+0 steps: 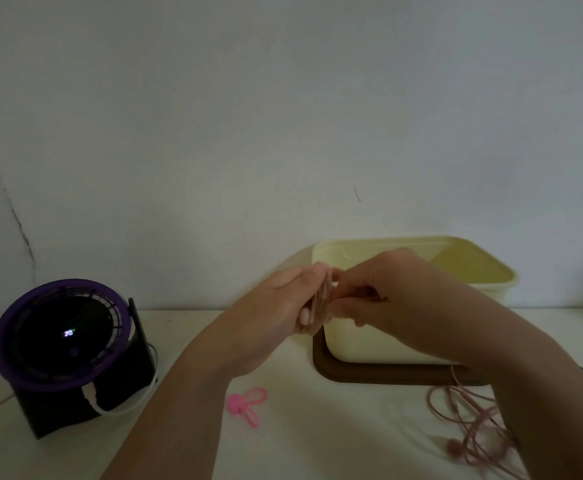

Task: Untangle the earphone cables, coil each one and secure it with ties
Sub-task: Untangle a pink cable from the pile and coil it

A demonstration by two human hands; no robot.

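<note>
**Coil Held Between Two Hands Above the Counter**

We saw the coiled earphone cable (321, 306), a small bundle of pinkish-tan loops, held in the air between both hands, in front of the near left corner of a cream tub (473, 268). The left hand (279, 306) gripped the coil from the left, its thumb laid across the loops. The right hand (369, 289) met it from the other side, fingers curled and pinching the same bundle; we could not make out exactly how its fingertips sat on the strands.

Below the left forearm, a pink tie (248, 405) lay on the white counter (317, 438), apart from both hands. To the right, partly under the right forearm, a loose earphone cable (478, 426) of a duller pink sprawled in tangled loops on the counter, an earbud showing at its near end.

The tub stood on a brown lid (387, 375) against the pale wall (283, 133). Well to the left sat a purple-rimmed fan (61, 334) on a black base, small digits glowing on its dark face, with a white cord (123, 407) curving from its front.
</note>
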